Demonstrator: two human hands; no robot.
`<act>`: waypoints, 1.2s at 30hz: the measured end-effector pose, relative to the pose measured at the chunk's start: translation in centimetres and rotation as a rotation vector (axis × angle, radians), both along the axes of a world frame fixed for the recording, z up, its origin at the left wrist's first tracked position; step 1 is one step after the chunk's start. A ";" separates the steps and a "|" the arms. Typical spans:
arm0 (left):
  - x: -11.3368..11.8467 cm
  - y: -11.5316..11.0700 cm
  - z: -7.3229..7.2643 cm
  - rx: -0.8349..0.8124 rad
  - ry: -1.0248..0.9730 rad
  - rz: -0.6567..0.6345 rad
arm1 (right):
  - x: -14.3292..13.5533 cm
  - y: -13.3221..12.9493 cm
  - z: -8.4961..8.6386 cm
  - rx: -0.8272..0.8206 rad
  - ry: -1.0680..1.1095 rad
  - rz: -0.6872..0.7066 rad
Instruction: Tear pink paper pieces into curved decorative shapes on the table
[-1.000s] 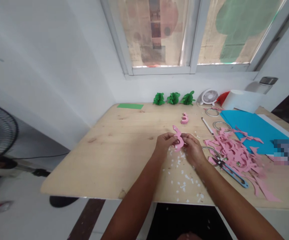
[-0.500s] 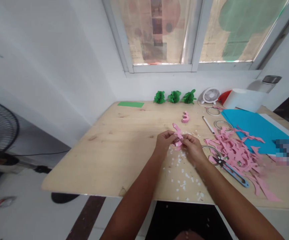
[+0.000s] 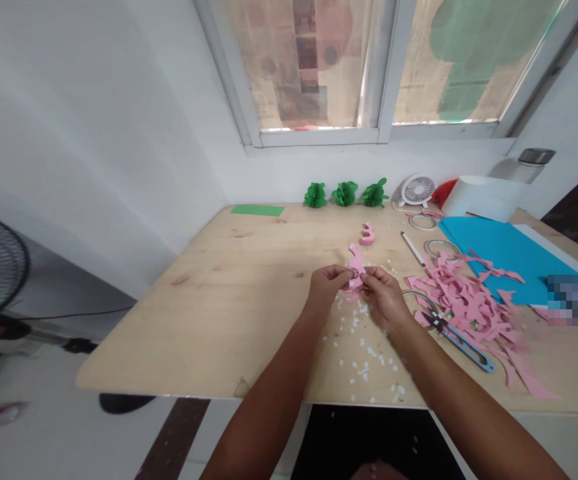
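Observation:
Between my two hands is a curved pink paper cutout (image 3: 355,255) with small white tape pieces on it. My left hand (image 3: 329,283) pinches its left side, and my right hand (image 3: 381,288) pinches the right side, fingertips close together. Just beyond them lies a small stack of curved pink cutouts (image 3: 367,235). Under and in front of my hands, many tiny white paper bits (image 3: 361,360) are scattered on the wooden table (image 3: 209,307). To the right of my right hand are blue thread snips (image 3: 461,341) and a heap of pink paper scraps (image 3: 469,300).
Along the wall stand three green paper figures (image 3: 345,193) and a small white fan (image 3: 417,191). A green paper strip (image 3: 257,210) lies at the back left. Blue sheets (image 3: 499,253), a white pen (image 3: 413,248) and tape rolls (image 3: 441,249) are on the right.
The pink cutout has tilted slightly more upright between my fingers. My hands stay pinched at nearly the same spot, while the whole view has shifted a little.

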State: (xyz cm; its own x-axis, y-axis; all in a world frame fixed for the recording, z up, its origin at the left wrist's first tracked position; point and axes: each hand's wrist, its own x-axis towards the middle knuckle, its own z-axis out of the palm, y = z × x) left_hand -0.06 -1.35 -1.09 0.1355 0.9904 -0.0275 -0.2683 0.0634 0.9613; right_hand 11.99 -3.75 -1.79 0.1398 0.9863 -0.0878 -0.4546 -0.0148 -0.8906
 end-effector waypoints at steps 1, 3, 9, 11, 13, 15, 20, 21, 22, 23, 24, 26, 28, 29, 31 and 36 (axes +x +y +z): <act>0.0 -0.1 0.0 0.004 0.007 0.007 | 0.0 0.0 -0.1 -0.001 -0.014 -0.011; 0.1 -0.1 0.0 0.010 0.022 0.015 | 0.0 0.1 -0.3 0.003 -0.035 -0.031; 0.2 0.2 -0.7 -0.066 -0.016 0.016 | -0.1 0.1 -0.8 0.041 -0.085 -0.028; 0.3 0.3 -0.8 -0.121 -0.067 0.003 | -0.2 0.1 -0.9 0.051 -0.097 -0.023; 0.3 0.2 -0.8 -0.169 -0.120 -0.009 | -0.3 0.0 -0.8 0.052 -0.098 -0.013; 0.3 0.1 -0.8 -0.194 -0.155 -0.023 | -0.4 -0.1 -0.8 0.051 -0.093 -0.002; 0.5 -0.1 -0.8 -0.147 -0.096 0.017 | -0.5 -0.1 -0.9 0.036 -0.110 -0.038; 0.5 -0.1 -0.8 -0.136 -0.072 0.032 | -0.5 -0.1 -1.0 0.031 -0.117 -0.047; 0.6 -0.1 -0.7 -0.131 -0.049 0.046 | -0.5 0.0 -1.0 0.027 -0.126 -0.055; 0.7 -0.1 -0.6 -0.130 -0.029 0.056 | -0.5 0.0 -1.1 0.027 -0.142 -0.063; 0.7 -0.2 -0.4 -0.129 -0.011 0.070 | -0.5 0.1 -1.2 0.032 -0.162 -0.073; 0.9 -0.4 0.0 -0.116 0.015 0.100 | -0.4 0.2 -1.4 0.045 -0.212 -0.097; 1.0 -0.6 0.2 -0.090 0.032 0.130 | -0.4 0.3 -1.6 0.060 -0.261 -0.116; 1.1 -0.6 0.2 -0.075 0.040 0.144 | -0.3 0.3 -1.7 0.068 -0.281 -0.122; 1.2 -0.7 0.2 -0.052 0.069 0.168 | -0.3 0.4 -2.0 0.084 -0.307 -0.129; 1.2 -0.4 -0.3 0.019 0.219 0.229 | -0.3 0.5 -2.2 0.113 -0.359 -0.130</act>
